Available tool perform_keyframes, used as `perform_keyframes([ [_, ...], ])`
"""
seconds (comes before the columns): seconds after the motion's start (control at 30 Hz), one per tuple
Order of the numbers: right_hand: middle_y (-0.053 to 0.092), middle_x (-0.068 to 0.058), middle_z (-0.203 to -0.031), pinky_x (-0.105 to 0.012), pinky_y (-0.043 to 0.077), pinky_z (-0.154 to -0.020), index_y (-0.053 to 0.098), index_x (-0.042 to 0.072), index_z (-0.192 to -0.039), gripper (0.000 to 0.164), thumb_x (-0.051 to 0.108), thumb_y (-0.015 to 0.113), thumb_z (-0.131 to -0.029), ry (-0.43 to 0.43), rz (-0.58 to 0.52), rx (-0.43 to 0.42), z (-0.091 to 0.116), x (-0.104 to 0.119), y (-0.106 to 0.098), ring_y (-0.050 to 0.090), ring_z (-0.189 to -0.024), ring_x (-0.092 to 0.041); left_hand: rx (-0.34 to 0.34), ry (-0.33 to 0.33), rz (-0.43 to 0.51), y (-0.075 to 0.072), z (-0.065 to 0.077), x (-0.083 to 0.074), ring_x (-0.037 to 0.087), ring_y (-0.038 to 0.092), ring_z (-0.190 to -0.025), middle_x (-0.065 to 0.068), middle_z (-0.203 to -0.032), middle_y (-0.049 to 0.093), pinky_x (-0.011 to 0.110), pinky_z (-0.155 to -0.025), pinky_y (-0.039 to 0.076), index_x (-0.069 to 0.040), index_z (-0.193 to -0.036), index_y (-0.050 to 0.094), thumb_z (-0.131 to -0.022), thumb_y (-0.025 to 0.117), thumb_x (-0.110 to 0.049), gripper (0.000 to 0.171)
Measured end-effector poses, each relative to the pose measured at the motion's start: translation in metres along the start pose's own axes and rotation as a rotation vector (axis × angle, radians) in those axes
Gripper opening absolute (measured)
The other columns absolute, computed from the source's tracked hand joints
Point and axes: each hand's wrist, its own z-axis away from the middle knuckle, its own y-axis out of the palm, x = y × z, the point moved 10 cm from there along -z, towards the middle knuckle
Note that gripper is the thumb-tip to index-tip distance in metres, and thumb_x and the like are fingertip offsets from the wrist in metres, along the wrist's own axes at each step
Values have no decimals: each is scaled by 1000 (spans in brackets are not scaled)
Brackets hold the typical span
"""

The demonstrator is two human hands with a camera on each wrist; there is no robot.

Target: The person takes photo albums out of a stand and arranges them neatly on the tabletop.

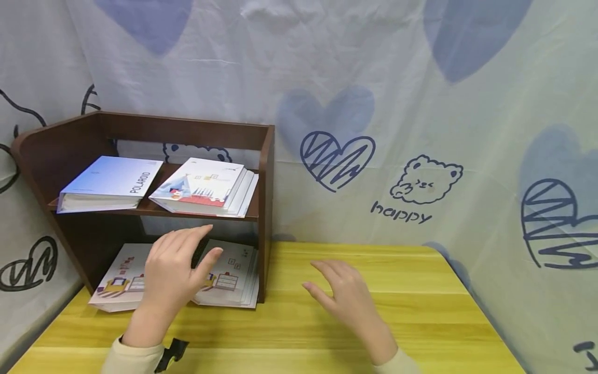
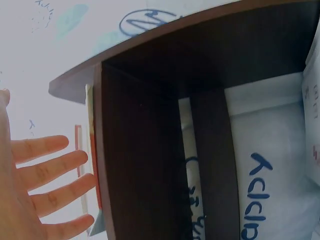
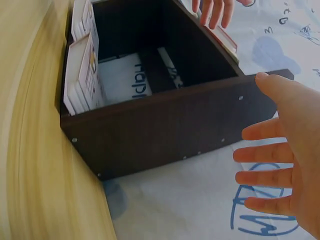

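Note:
My left hand is raised in front of the lower shelf, fingers extended and thumb apart, holding nothing. In the left wrist view its spread fingers show near the shelf board's front edge. To the right of the dark brown shelf unit, my right hand hovers over the table with straight fingers and nothing in it. A blue-white binder marked POLAROID and a white illustrated binder lie on the upper shelf. Below lie a left binder and a right binder, partly behind my left hand.
The shelf unit stands on the left of a yellow wood-grain table. A pale cloth with hearts and bear drawings hangs behind and at both sides. A black strap piece sticks out at my left sleeve.

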Motion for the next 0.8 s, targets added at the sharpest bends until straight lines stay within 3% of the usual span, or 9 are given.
perform_keyframes([
  [0.27,72,-9,-112,-40,57,-87,67,7,-118,59,57,41,-99,-53,-67,-36,-16,21,10,69,-101,-24,-10,-77,-16,-13,-4,22,40,64,-96,18,-104,72,58,-85,48,-3,-114,69,-96,36,-66,73],
  [0.53,71,-8,-116,-37,56,-91,66,7,-120,51,51,50,-98,-60,-146,-3,-31,41,24,68,-105,-23,21,-166,-21,-17,-2,40,41,61,-104,20,-112,70,59,-90,46,-4,-120,67,-96,35,-67,75],
  [0.7,72,-6,-115,-36,56,-91,66,9,-120,57,56,42,-99,-44,-180,8,-38,52,33,68,-105,-22,-18,-187,-43,-26,-2,45,41,61,-103,19,-112,70,60,-89,46,-5,-119,68,-95,38,-66,72],
  [0.8,72,-5,-114,-34,56,-91,67,9,-119,54,54,45,-99,-36,-198,6,-43,59,38,69,-105,-21,-37,-199,-46,-29,-2,49,41,61,-103,19,-111,70,60,-89,46,-5,-118,68,-95,41,-65,69],
])
